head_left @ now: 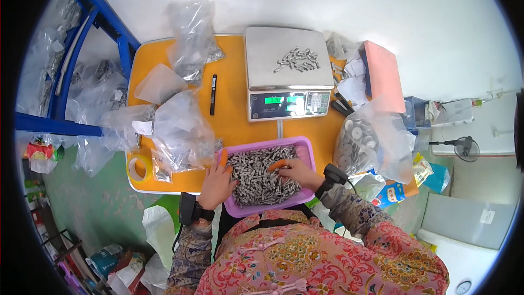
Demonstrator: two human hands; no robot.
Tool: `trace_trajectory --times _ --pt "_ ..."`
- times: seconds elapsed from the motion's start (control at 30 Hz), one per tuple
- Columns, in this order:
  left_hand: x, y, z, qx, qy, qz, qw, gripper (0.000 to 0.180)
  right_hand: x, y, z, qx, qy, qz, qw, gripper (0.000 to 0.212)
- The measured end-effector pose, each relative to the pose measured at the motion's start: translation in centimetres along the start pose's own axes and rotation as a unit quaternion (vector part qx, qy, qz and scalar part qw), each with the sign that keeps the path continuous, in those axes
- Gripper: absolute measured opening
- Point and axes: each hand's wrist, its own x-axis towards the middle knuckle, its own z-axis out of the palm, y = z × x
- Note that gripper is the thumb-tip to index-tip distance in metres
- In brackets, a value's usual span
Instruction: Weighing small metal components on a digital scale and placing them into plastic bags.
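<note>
A pink-purple plastic basket [305, 153] full of small silvery metal parts [259, 177] rests at the table's front edge, close to my body. My left hand [218, 181] lies over the basket's left rim, its fingers stretched out and the thumb spread toward the parts. Over the right half of the basket, my right hand [297, 173] has its fingers bent down to the parts. Whatever sits between those fingertips is too small to make out. Each hand wears an orange finger cover. Beyond the basket, a digital scale [262, 57] carries a small pile of similar metal parts [298, 60].
Clear plastic bags of metal parts [183, 125] crowd the orange table's [232, 87] left side, near a black marker [213, 94] and a tape roll [139, 168]. Right of the basket stands a bag of round metal discs [357, 142]. Blue shelving [57, 123] borders the left.
</note>
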Motion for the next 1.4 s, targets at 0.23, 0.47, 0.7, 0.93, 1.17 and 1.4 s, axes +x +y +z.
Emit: trace_trajectory --times 0.23,0.47,0.7,0.93,1.17,1.4 --pt "0.2 0.0 0.2 0.009 0.026 -0.006 1.000 0.045 0.9 -1.4 -1.5 0.212 -0.061 0.067 0.973 0.027" --pt "1.2 2.9 0.5 -0.483 0.063 -0.093 0.869 0.041 -0.7 -5.7 2.0 0.016 -0.095 -0.040 0.995 0.025" --pt "1.8 6.1 0.5 -0.871 -0.113 -0.188 0.439 0.045 -2.0 -6.9 5.6 -0.153 -0.011 -0.056 0.987 0.028" --pt "1.4 5.2 1.2 -0.891 -0.101 -0.165 0.411 0.035 -2.2 -5.9 4.4 0.138 -0.068 -0.048 0.987 0.042" --pt "0.5 4.8 0.7 -0.892 -0.059 -0.167 0.416 0.034 -2.7 -6.8 4.7 0.141 -0.095 -0.067 0.983 0.045" --pt "-0.6 5.0 -0.9 -0.909 -0.011 -0.163 0.384 0.034 -2.6 -6.3 5.8 0.120 -0.046 -0.122 0.984 0.045"
